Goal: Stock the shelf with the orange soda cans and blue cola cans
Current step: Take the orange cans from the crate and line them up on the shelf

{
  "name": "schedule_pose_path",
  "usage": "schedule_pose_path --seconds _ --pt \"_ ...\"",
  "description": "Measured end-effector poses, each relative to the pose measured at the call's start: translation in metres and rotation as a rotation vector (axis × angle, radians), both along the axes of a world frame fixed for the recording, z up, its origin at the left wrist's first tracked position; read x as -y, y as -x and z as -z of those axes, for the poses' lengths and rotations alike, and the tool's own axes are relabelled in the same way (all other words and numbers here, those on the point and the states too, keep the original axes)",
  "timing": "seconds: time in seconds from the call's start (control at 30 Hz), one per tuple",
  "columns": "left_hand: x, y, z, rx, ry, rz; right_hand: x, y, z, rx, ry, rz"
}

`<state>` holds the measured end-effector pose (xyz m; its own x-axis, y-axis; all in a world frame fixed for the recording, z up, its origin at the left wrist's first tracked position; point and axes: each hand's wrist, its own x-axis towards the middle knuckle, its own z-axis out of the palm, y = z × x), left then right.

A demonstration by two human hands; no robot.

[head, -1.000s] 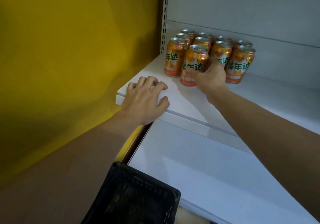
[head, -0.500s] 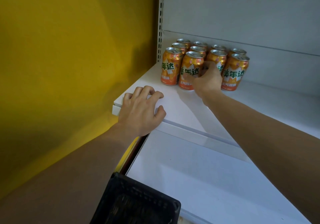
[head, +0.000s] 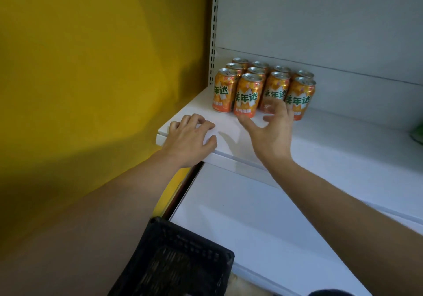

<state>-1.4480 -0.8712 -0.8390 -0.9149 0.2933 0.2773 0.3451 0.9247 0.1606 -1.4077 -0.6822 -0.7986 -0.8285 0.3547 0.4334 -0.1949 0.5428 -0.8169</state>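
Several orange soda cans [head: 248, 94] stand in rows at the left end of the white shelf [head: 332, 140], against the back panel. My right hand [head: 271, 131] hovers just in front of the front row with fingers spread, holding nothing. My left hand [head: 190, 139] rests palm down on the shelf's front left corner, fingers bent over the board. No blue cola cans are in view.
A yellow wall [head: 91, 78] bounds the shelf on the left, beside a slotted upright [head: 214, 21]. A lower white shelf [head: 263, 222] juts out below. The corner of a black plastic basket [head: 183, 261] sits at the bottom. Something green [head: 417, 133] shows at the right edge.
My right hand has let go of the front orange can and pulled back toward me, fingers spreading. The can stays in the front row. My left hand has stayed on the shelf corner.
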Motion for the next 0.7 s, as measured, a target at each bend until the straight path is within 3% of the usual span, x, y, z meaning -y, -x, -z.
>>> schedule_pose_path --seconds 0.1,0.3,0.5,0.7 --pt "0.004 -0.018 -0.003 0.058 -0.140 0.067 0.007 -0.044 0.008 0.025 0.013 -0.091" --pt "0.019 -0.118 -0.006 -0.083 -0.485 0.197 0.030 -0.095 0.031 0.073 0.034 -0.305" --pt "0.058 -0.194 0.026 -0.018 -0.492 0.144 0.065 -0.140 0.085 0.191 0.023 -0.396" --pt "0.092 -0.215 0.059 0.097 -0.494 0.053 0.076 -0.157 0.112 0.230 -0.264 -0.567"
